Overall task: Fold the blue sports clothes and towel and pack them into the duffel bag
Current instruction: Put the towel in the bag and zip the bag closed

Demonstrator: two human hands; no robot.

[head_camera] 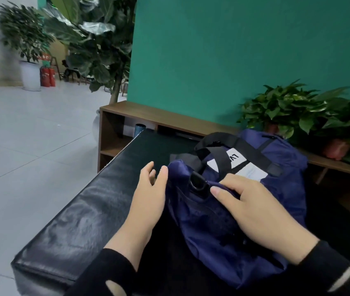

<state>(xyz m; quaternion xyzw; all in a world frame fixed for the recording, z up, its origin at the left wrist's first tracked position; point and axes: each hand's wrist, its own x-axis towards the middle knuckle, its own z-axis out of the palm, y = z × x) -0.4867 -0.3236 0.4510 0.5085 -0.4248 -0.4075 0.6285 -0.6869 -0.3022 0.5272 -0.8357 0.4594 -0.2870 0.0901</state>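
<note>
- Bag [223, 210] lay on its side across the black table [80, 221], navy with black straps [223, 152] and a white label [237, 160] on the upper side; everything below is placed against it.
- Left hand [150, 191] stood at the bag's left end, fingers straight and relaxed, thumb just touching the cloth, gripping nothing.
- Right hand [255, 208] rested on top of the bag, fingers loosely bent and pressing the fabric beside a black ring [198, 181]; whether it pinched any cloth could not be told.
- No opening or zip showed, so what the bag held stayed hidden; it looked soft and partly slack rather than stuffed.
- Blue clothes and towel were not in view anywhere near the bag.
- Risk, as I judged it: the thin cloth could slide over the glossy table if either hand pushed sideways, carrying the bag toward the near edge.
- Another risk: the loose straps draped over the top could snag fingers or fall across the mouth once it was opened.
- Behind the bag ran a wooden shelf [148, 116] with potted plants [293, 112]; a hard shove away from the person could knock the bag into them.
</note>
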